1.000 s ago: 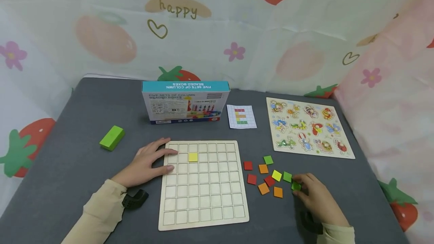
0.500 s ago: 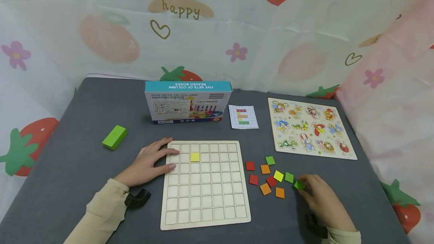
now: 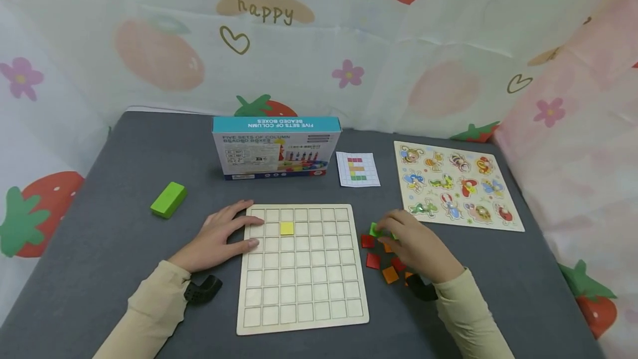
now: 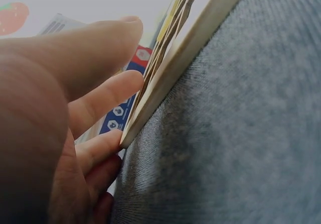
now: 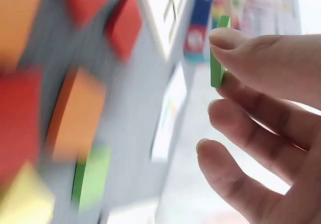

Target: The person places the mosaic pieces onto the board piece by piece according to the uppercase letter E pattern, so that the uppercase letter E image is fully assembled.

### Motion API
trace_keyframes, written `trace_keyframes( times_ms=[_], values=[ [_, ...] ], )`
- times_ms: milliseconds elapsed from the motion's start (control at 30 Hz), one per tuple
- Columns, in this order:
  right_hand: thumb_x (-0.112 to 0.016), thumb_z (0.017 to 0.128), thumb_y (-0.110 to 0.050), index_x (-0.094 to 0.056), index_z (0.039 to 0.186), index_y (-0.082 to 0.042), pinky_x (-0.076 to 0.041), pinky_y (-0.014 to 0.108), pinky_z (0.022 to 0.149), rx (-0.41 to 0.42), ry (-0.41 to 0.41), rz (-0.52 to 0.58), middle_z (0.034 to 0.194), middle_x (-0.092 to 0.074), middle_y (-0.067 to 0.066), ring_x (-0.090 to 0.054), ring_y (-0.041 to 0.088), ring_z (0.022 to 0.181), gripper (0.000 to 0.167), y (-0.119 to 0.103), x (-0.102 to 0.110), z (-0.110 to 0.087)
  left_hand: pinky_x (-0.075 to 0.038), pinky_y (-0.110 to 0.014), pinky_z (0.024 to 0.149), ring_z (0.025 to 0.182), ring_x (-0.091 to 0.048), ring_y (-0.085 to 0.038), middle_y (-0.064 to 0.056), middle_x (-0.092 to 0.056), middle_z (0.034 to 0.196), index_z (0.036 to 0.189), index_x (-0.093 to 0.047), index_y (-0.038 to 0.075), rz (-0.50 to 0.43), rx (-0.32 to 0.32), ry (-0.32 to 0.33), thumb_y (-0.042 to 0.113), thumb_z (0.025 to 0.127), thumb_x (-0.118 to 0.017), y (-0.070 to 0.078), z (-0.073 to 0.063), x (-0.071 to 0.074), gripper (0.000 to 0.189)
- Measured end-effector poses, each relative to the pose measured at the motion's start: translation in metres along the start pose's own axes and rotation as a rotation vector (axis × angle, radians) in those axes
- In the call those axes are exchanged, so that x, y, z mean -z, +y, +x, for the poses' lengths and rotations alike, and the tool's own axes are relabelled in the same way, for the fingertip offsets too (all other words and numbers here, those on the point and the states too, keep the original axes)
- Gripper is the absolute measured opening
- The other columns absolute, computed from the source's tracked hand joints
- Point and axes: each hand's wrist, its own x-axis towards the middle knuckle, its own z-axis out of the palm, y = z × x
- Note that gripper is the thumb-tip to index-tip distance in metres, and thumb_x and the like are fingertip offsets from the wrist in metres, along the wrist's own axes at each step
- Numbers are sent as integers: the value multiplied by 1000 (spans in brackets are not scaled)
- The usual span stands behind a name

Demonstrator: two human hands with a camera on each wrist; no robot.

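In the head view a square wooden grid board (image 3: 304, 296) lies on the dark table, with one yellow tile (image 3: 286, 228) in an upper cell. My left hand (image 3: 215, 237) rests at the board's upper left edge, fingers extended, thumb and fingertips on or beside the rim. Off the board's right side, my right hand (image 3: 421, 248) pinches a small green tile (image 5: 217, 58) between thumb and index finger, raised above the loose tiles. Below it are red tiles (image 3: 372, 261) and orange tiles (image 3: 390, 275); the hand and wrist strap hide several others.
Behind the board stands a blue-and-white box (image 3: 276, 151). A small pattern card (image 3: 371, 173) lies beside it. At the back right is an insect picture board (image 3: 461, 220). A green block (image 3: 168, 200) lies on the left. Printed cloth (image 3: 279, 71) hangs around the table.
My right hand has lifted the green tile from the right of the loose tiles and carried it left, toward the board. My left hand has stayed at the board's edge.
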Motion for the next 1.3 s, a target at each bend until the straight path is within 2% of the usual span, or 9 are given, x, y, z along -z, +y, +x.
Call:
trace_keyframes(
  times_ms=[200,400,500,833,1033,1300],
  values=[
    [-75,82,-8,-66,101,-12,-52,25,78,146,-40,56,104,-60,-1,-56,13,97,21,-18,-21,40,-15,-64,106,143,-19,-39,-7,-24,157,133,-55,30,28,2,0,56,80,-70,-2,1,-2,61],
    [-72,85,-7,-65,104,-11,-51,24,83,185,-118,141,107,-60,0,-57,12,100,21,-36,-36,70,-15,-63,107,143,-20,-38,-7,-24,157,132,-56,31,28,-4,7,56,79,-71,-2,-1,-3,61],
    [-71,86,-8,-66,105,-11,-51,23,84,195,-132,157,108,-60,-1,-58,10,100,20,-41,-42,80,-15,-63,107,143,-20,-38,-6,-24,157,132,-56,31,26,-8,12,56,80,-70,-2,-1,-3,60],
    [-69,89,-11,-67,108,-11,-51,21,81,183,-167,175,109,-60,-2,-60,7,96,19,-49,-57,99,-15,-62,107,144,-20,-36,-5,-24,157,132,-56,32,32,11,6,57,79,-70,-1,0,-2,60],
    [-69,89,-14,-67,108,-12,-52,22,79,153,-194,147,108,-61,-2,-61,7,92,19,-52,-59,104,-16,-61,108,144,-19,-34,-4,-24,157,132,-56,33,42,10,4,58,79,-70,-2,0,-2,60],
    [-69,89,-14,-67,109,-11,-52,23,83,147,-219,135,110,-62,-2,-61,7,96,20,-54,-61,107,-15,-61,108,145,-18,-33,-3,-24,157,132,-56,33,38,15,2,57,79,-70,-2,-1,-2,60]
  ],
)
